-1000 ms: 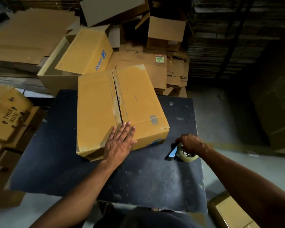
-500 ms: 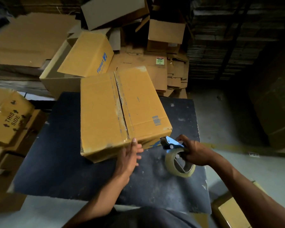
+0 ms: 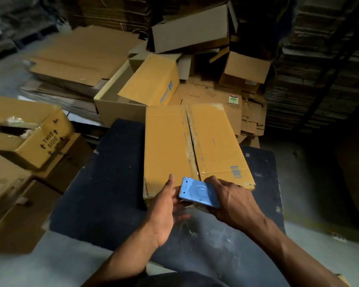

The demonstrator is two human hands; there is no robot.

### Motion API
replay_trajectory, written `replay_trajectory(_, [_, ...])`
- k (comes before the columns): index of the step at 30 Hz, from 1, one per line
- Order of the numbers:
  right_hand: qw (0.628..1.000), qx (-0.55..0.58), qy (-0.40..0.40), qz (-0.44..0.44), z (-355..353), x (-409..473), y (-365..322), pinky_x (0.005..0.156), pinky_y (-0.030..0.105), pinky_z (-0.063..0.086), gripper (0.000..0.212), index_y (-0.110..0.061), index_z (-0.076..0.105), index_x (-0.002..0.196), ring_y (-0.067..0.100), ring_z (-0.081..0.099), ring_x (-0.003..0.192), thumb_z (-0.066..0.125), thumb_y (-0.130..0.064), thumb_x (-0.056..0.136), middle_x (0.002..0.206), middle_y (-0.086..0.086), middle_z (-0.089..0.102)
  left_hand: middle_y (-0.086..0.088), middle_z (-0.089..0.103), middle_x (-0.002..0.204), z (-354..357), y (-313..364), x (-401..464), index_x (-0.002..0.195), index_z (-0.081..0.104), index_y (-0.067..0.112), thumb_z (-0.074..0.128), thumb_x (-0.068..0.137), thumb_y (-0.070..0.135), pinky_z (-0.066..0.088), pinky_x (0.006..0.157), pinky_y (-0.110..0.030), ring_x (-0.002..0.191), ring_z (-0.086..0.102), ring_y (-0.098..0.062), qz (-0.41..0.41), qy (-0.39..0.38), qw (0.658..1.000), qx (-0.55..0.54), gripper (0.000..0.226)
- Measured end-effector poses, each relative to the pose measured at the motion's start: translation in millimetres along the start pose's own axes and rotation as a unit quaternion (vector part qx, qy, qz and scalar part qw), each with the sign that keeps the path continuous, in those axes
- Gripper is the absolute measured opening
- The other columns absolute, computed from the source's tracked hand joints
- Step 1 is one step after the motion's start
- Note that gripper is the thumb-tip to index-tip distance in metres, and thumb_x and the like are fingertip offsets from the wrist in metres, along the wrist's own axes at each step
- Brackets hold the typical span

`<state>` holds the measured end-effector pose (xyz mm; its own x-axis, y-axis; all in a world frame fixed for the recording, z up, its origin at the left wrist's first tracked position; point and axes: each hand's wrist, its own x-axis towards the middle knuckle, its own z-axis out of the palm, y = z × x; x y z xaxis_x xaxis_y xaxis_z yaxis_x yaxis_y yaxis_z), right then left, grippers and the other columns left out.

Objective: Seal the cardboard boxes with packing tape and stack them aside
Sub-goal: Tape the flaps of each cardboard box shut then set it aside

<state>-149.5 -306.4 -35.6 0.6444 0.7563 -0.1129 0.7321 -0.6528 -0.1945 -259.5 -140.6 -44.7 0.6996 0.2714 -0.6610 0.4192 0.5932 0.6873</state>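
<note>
Two hands are seen: the left (image 3: 164,206) and the right (image 3: 230,200). One dispenser (image 3: 198,194), one table (image 3: 112,193) and one box (image 3: 195,146) upon it are counted. Loose cartons behind were not countable.

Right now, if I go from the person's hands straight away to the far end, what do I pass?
The blue tape dispenser held by the right hand, with the left hand beside it → the yellow box on the dark table → the flattened cardboard with a green sticker → the open grey box on top of the pile.
</note>
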Motion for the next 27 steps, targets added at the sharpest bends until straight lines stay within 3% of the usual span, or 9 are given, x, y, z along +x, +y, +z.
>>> replay_trajectory(3, [0.998,0.056,0.001,-0.033,-6,19,-22,0.065,0.034,0.046,0.069,-0.035,0.044,0.136,0.025,0.066,0.101,0.074,-0.062,0.080,0.120,-0.007,0.066,-0.006,0.075,0.094,-21,4,-6,0.114,0.076,0.015,0.059,0.092,0.058,0.043,0.070,-0.037,0.081,0.064,-0.022,-0.006,0.052,0.993,-0.108,0.051])
replay_trajectory(6, [0.994,0.079,-0.005,-0.081,-7,37,-43,0.070,0.037,0.052,0.071,-0.035,0.046,0.136,0.025,0.066,0.101,0.079,-0.058,0.076,0.122,-0.008,0.066,-0.005,0.072,0.090,-39,5,-6,0.108,0.077,0.015,0.064,0.093,0.050,0.042,0.068,-0.035,0.076,0.060,-0.020,-0.026,0.078,0.979,-0.186,0.041])
replay_trajectory(10, [0.989,0.071,-0.026,-0.127,-6,58,-59,0.071,0.034,0.048,0.075,-0.036,0.048,0.139,0.020,0.065,0.104,0.077,-0.065,0.077,0.124,-0.009,0.066,-0.001,0.073,0.071,-63,6,-1,0.100,0.074,0.013,0.053,0.104,0.018,0.040,0.057,-0.030,0.064,0.060,-0.014,0.003,0.165,0.978,-0.127,0.022])
replay_trajectory(13, [0.983,0.034,-0.068,-0.165,-6,66,-60,0.076,0.032,0.049,0.085,-0.038,0.039,0.149,0.015,0.061,0.110,0.073,-0.071,0.078,0.131,-0.011,0.062,-0.004,0.075,0.071,-87,1,8,0.098,0.077,0.011,0.061,0.104,0.023,0.037,0.046,-0.024,0.054,0.058,-0.011,0.058,0.243,0.968,-0.032,0.021])
replay_trajectory(17, [0.983,-0.001,-0.095,-0.156,-25,63,-17,0.085,0.035,0.051,0.084,-0.038,0.037,0.153,0.015,0.059,0.117,0.074,-0.064,0.083,0.138,-0.010,0.059,-0.003,0.077,0.079,-121,-4,17,0.095,0.077,0.007,0.064,0.103,0.026,0.032,0.039,-0.020,0.044,0.053,-0.006,0.069,0.315,0.946,-0.025,0.024])
replay_trajectory(21, [0.983,-0.034,-0.134,-0.118,-37,58,27,0.084,0.034,0.051,0.083,-0.042,0.038,0.152,0.012,0.059,0.115,0.077,-0.061,0.081,0.131,-0.014,0.061,0.001,0.078,0.078,-124,-10,27,0.092,0.077,0.012,0.065,0.103,0.027,0.032,0.039,-0.020,0.047,0.054,-0.007,0.075,0.305,0.949,0.006,0.022])
replay_trajectory(25, [0.979,-0.090,-0.142,-0.117,-31,67,39,0.077,0.029,0.041,0.084,-0.038,0.039,0.153,0.015,0.060,0.114,0.078,-0.059,0.082,0.125,-0.012,0.062,0.001,0.079,0.081,-103,-20,41,0.091,0.076,0.013,0.065,0.103,0.030,0.032,0.039,-0.022,0.047,0.053,-0.010,0.093,0.295,0.951,0.013,0.023])
replay_trajectory(27, [0.976,-0.097,-0.154,-0.117,-27,71,38,0.078,0.031,0.044,0.085,-0.037,0.039,0.154,0.016,0.060,0.115,0.078,-0.058,0.082,0.125,-0.010,0.062,0.002,0.079,0.081,-103,-23,46,0.091,0.076,0.015,0.064,0.103,0.031,0.032,0.040,-0.023,0.050,0.053,-0.012,0.095,0.304,0.947,0.028,0.024])
